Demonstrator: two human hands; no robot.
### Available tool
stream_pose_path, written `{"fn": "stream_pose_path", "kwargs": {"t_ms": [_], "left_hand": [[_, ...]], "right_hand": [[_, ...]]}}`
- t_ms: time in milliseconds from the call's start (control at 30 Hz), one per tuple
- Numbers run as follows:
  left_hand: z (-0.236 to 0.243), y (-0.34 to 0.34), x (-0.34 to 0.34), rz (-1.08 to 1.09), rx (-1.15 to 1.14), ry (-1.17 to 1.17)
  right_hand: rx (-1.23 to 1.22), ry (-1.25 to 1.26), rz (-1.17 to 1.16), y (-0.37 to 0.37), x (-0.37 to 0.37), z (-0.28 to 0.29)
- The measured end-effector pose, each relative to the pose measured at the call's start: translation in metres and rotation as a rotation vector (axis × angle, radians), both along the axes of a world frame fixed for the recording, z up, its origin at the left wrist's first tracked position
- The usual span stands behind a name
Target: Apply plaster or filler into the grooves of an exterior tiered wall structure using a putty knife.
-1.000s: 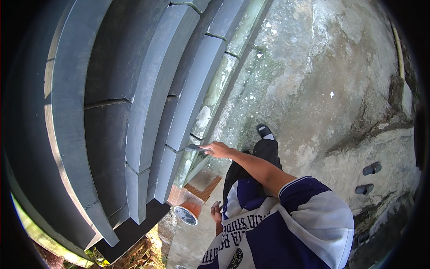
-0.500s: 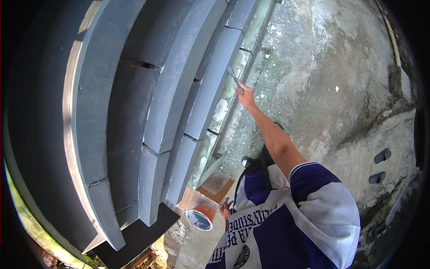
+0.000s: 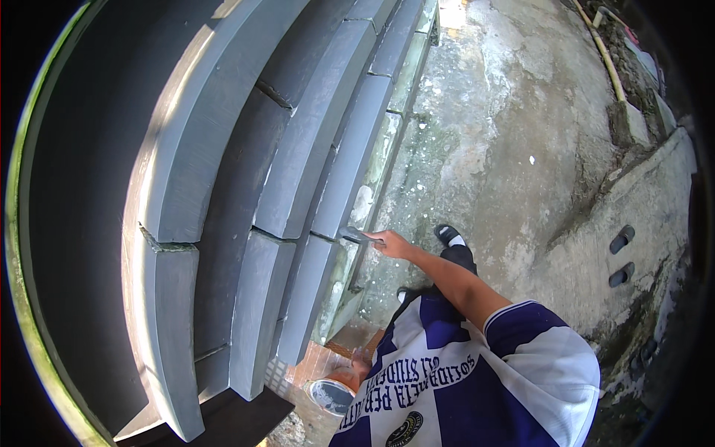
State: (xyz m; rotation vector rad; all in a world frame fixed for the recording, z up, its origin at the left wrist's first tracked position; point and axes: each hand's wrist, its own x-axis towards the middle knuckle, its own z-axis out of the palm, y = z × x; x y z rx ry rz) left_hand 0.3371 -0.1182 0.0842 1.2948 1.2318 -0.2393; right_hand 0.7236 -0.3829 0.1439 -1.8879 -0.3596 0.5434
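My right hand (image 3: pixel 391 244) is closed around the handle of a paintbrush (image 3: pixel 361 236). Its grey bristles reach the lowest grey-painted ledge (image 3: pixel 348 179), near a dark joint between two sections. Below that ledge runs a pale, stained strip (image 3: pixel 363 201) with white and green patches. My left hand (image 3: pixel 361 363) is low beside an orange bucket (image 3: pixel 344 378), partly covered by my shirt. The bucket holds greyish, glossy paint (image 3: pixel 330 397). Whether the left fingers grip the bucket's rim or only lie near it cannot be made out.
More grey stepped ledges (image 3: pixel 316 127) rise to the left, split by dark joints. Stained concrete floor (image 3: pixel 484 149) with white spots lies to the right. My sandalled foot (image 3: pixel 449 236) stands there. A pair of dark slippers (image 3: pixel 622 238) and a pipe (image 3: pixel 599 52) are farther right.
My right hand has drawn the paintbrush back toward me along the lowest ledge, down to the joint. My left hand now appears closer to the bucket. The whole view has shifted slightly.
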Motion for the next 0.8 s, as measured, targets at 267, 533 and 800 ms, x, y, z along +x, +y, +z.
{"fn": "stream_pose_path", "kwargs": {"t_ms": [267, 533, 800], "left_hand": [[-0.021, -0.038, 0.021, 0.330, -0.148, -0.161], [-0.051, -0.074, 0.030, 0.734, -0.358, -0.105], [-0.046, -0.129, 0.024, 0.729, -0.277, -0.104]], "right_hand": [[0.337, 0.015, -0.839, 0.007, 0.062, -0.009], [0.214, -0.089, -0.243, 0.070, -0.060, -0.033], [-0.009, -0.046, 0.196, -0.064, 0.037, 0.005]]}}
